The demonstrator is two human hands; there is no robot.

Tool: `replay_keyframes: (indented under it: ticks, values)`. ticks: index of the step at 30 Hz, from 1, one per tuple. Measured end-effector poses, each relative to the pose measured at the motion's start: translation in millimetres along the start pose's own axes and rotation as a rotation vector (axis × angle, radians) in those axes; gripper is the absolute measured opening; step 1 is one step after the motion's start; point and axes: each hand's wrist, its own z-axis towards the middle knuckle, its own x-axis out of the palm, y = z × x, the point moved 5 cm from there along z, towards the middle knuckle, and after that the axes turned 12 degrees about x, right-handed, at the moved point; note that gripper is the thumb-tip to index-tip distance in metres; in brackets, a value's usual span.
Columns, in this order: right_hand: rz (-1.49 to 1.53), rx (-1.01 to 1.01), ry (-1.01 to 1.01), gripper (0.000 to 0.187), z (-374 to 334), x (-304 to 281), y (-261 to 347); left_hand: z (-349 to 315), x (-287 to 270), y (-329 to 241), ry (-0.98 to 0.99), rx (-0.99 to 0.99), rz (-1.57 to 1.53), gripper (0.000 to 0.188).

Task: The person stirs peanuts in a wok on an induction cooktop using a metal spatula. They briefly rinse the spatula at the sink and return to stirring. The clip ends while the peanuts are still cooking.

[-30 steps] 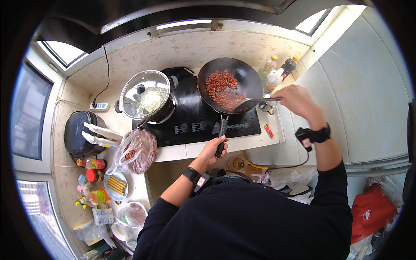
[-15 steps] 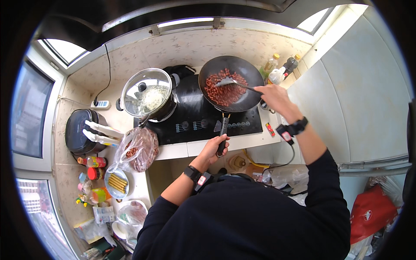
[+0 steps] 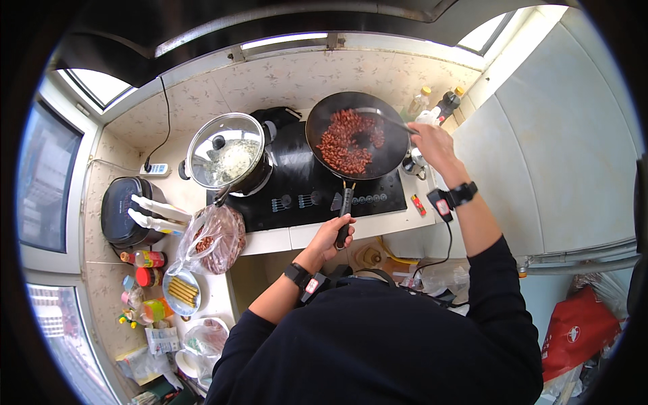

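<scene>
My left hand [image 3: 329,236] is closed around the black handle of a dark wok [image 3: 391,154] on the right side of the hob. Red-skinned peanuts [image 3: 343,148] lie in the wok, heaped mostly at its left and near side, with a dark gap at the right. My right hand [image 3: 434,144], above the wok's right rim, grips a metal spatula [image 3: 389,117]. The spatula's head reaches toward the far side of the pan, smeared by motion.
A lidded glass-topped pot [image 3: 228,158] stands left on the black hob [image 3: 293,162]. A plastic bag of peanuts [image 3: 219,243] sits at the counter's left corner, near a plate [image 3: 188,308] of yellowish sticks. Bottles [image 3: 449,102] stand behind the wok's right side; a red lighter [image 3: 418,204] lies below.
The spatula has swung from the middle of the peanuts to the wok's far side, and the peanuts have shifted left and nearer. My left hand keeps its hold on the handle.
</scene>
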Motion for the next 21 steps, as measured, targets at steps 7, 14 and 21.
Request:
replay_keyframes:
  ticks: [7, 14, 21]
  values:
    - [0.065, -0.186, 0.198, 0.036, 6.7, 29.7, 21.5, 0.3, -0.7, 1.0, 0.007, 0.013, -0.005, 0.029]
    - [-0.237, -0.437, 0.111, 0.027, -44.6, -96.1, 25.3, 1.0, -1.8, 1.0, -0.014, 0.001, -0.005, 0.028]
    - [-0.215, -0.284, 0.115, 0.030, -52.4, -64.8, 10.9, 1.9, 1.6, -0.5, 0.016, -0.013, -0.013, 0.028]
